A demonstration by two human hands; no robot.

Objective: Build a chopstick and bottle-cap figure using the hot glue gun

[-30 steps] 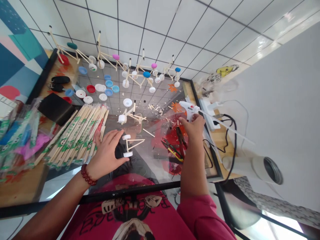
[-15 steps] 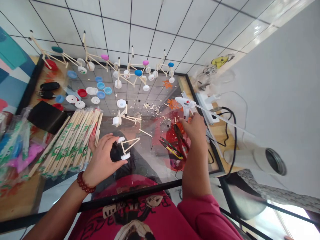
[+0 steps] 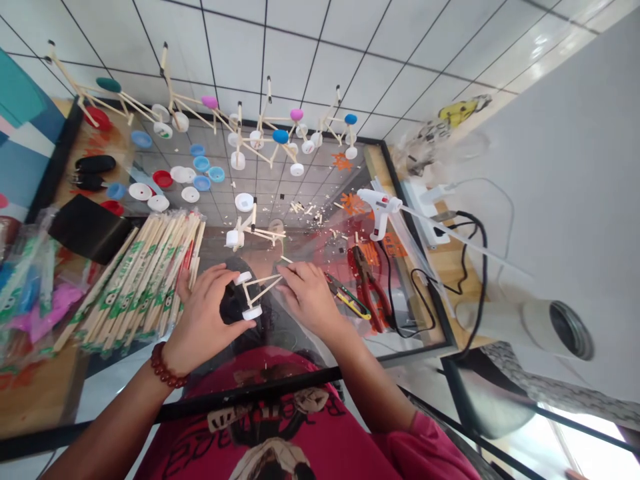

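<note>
My left hand (image 3: 203, 320) is curled around a small stick frame with two white cap wheels (image 3: 250, 293), thumb at the lower wheel and fingers at the upper one. From the right, my right hand (image 3: 307, 297) pinches the pointed end of the same frame. The frame sits just above the glass table (image 3: 280, 380) near its front edge. A white glue gun (image 3: 379, 205) stands alone at the right, its cord trailing off. Another stick-and-cap piece (image 3: 247, 230) lies a little farther back.
Packs of wrapped chopsticks (image 3: 145, 273) lie left of my left hand. Red pliers (image 3: 369, 283) and a yellow cutter (image 3: 350, 300) rest right of my right hand. Loose bottle caps (image 3: 190, 177) and several finished stick models (image 3: 273, 137) line the far side. A power strip (image 3: 425, 207) sits at right.
My right hand let go of the glue gun and came left to the stick frame. My left hand closed around the frame's wheels.
</note>
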